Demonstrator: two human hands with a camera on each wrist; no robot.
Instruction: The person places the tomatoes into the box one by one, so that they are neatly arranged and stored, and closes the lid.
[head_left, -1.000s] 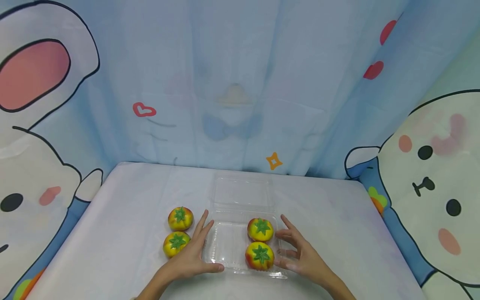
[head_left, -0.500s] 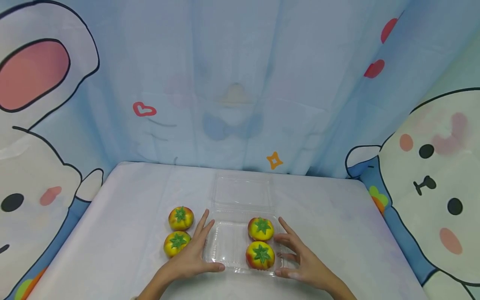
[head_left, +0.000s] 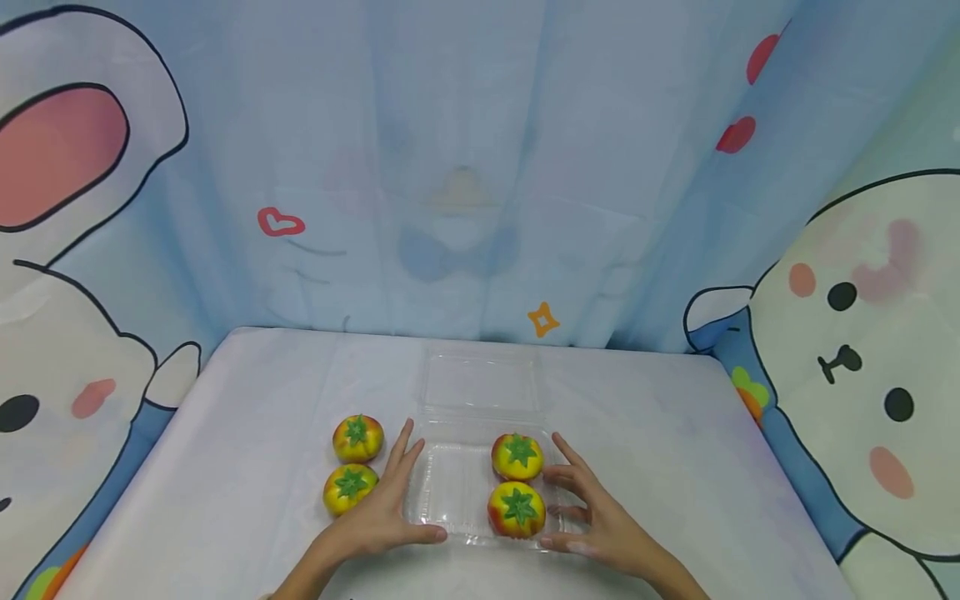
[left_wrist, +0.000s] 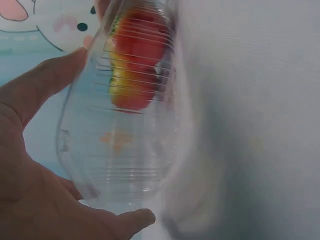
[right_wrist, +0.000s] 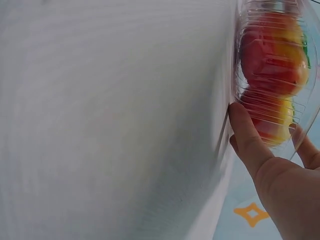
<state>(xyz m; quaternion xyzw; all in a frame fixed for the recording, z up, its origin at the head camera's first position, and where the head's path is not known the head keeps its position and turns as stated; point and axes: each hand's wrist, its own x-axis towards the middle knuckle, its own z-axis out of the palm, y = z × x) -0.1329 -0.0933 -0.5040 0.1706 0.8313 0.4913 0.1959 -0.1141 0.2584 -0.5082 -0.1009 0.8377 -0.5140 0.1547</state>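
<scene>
A clear plastic box [head_left: 453, 492] sits on the white cloth [head_left: 675, 433] between the two hands, its see-through lid [head_left: 480, 383] folded back flat behind it. The left hand [head_left: 378, 517] is spread, fingers extended along the box's left side, grasping nothing. The right hand [head_left: 603, 521] flanks the other side, fingers loosely bent and fingertips at the wall, without clenching. Inside, on the right half, sit a far fruit [head_left: 517, 457] and a near fruit [head_left: 516, 509], touching (both red and yellow, with green leafy tops). A matching pair [head_left: 357, 438] lies left of the box, the nearer one partly behind the left hand. Printed on the blue curtain [head_left: 465, 125] are a red heart outline [head_left: 281, 222] and an orange star [head_left: 543, 319].
</scene>
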